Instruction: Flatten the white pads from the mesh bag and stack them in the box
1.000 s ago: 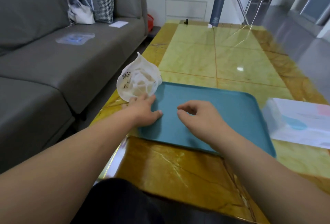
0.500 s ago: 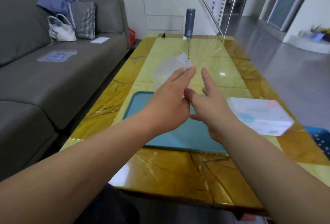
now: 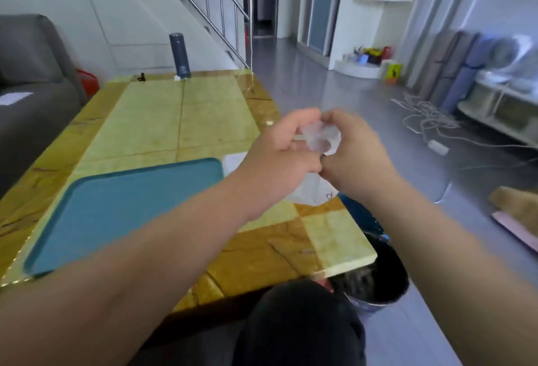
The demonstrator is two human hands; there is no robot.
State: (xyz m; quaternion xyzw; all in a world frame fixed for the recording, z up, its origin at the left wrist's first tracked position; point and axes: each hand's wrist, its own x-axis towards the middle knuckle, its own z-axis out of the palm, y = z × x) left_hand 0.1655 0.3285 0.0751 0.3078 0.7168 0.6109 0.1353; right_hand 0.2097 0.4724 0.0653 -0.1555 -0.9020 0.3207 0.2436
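Observation:
The white mesh bag (image 3: pixel 320 138) is bunched up in the air between both hands, over the table's right edge. Its lower part with black marks hangs below the hands. My left hand (image 3: pixel 279 155) pinches the bag from the left. From the right, my right hand (image 3: pixel 358 158) closes around it. The image is blurred, so no pads can be made out inside the bag. A sliver of the white box (image 3: pixel 233 161) shows on the table just right of the teal tray (image 3: pixel 116 205); my left hand hides the rest.
The yellow marble table (image 3: pixel 180 115) carries the tray and a dark bottle (image 3: pixel 180 55) at its far end. A dark bin (image 3: pixel 375 278) stands on the floor beside the table's right corner. A grey sofa (image 3: pixel 32 80) is on the left, and cables (image 3: pixel 422 118) lie on the floor.
My left hand lifted the bag from the table's left side and carried it right. My right hand joined it on the bag. The view has swung to the right.

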